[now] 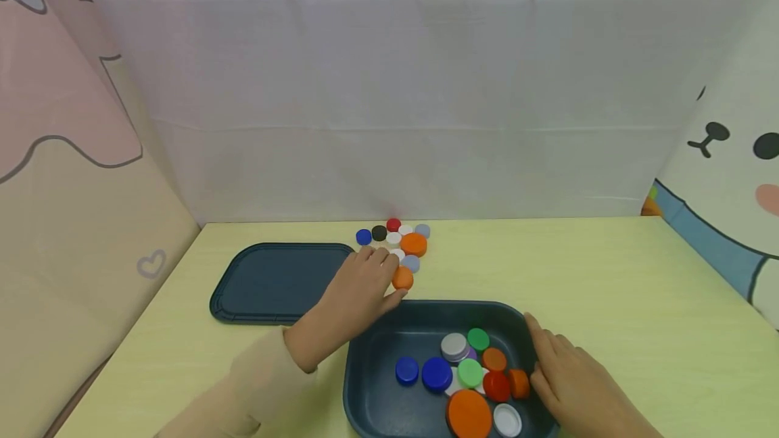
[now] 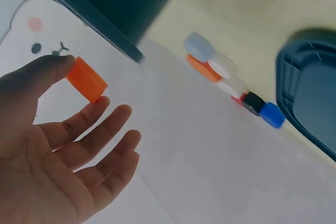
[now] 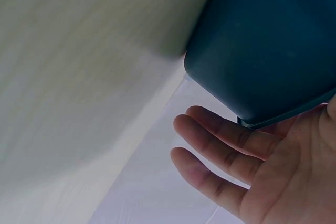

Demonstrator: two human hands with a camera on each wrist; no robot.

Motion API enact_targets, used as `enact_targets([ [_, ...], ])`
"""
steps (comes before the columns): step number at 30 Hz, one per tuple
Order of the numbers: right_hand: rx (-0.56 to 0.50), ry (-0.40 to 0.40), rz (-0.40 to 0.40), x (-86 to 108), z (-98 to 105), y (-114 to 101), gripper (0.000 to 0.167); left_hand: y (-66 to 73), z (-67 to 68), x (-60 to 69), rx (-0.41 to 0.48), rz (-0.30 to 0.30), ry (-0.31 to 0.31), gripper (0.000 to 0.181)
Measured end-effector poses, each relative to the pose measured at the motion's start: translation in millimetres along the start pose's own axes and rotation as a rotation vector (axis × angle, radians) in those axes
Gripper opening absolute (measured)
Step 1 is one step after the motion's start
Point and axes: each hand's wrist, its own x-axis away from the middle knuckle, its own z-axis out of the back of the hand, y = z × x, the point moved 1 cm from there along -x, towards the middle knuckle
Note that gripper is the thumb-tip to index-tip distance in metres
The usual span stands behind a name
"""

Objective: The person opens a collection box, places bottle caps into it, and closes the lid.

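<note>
My left hand (image 1: 356,293) pinches an orange bottle cap (image 2: 87,80) between thumb and index finger, its other fingers loosely bent. It hovers over the far left corner of a dark blue bin (image 1: 377,384). My right hand (image 1: 572,377) holds the bin's right rim, thumb inside and fingers outside. Within the bin lie several caps, among them a large orange cap (image 1: 469,414), a blue cap (image 1: 437,374), a red cap (image 1: 496,386) and a green cap (image 1: 478,339). Beyond my left hand sits a loose group of caps, including another orange cap (image 1: 414,245) and a black cap (image 1: 379,232).
A dark blue tray (image 1: 280,282) lies on the pale wooden table (image 1: 608,276), left of the loose caps. White cloth (image 1: 426,86) hangs behind the table's far edge, with printed cloth panels at both sides.
</note>
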Motion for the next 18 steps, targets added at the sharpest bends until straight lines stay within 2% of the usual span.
enact_targets([
  [4, 0.002, -0.005, 0.002, -0.7, 0, 0, 0.066, 13.6, 1.6, 9.4, -0.014, -0.043, 0.005, 0.036],
  [7, -0.002, -0.017, -0.001, -0.8, 0, 0, 0.066, 22.5, 2.1, 14.9, -0.013, -0.064, -0.013, 0.036],
  [14, -0.019, -0.063, -0.023, -1.8, 1, 0, 0.068, 37.6, 1.1, 22.4, 0.013, -0.094, -0.146, 0.038],
  [18, -0.016, -0.069, -0.026, -1.8, 2, 0, 0.068, 43.2, -2.8, 23.8, -0.004, -0.110, -0.170, 0.037],
])
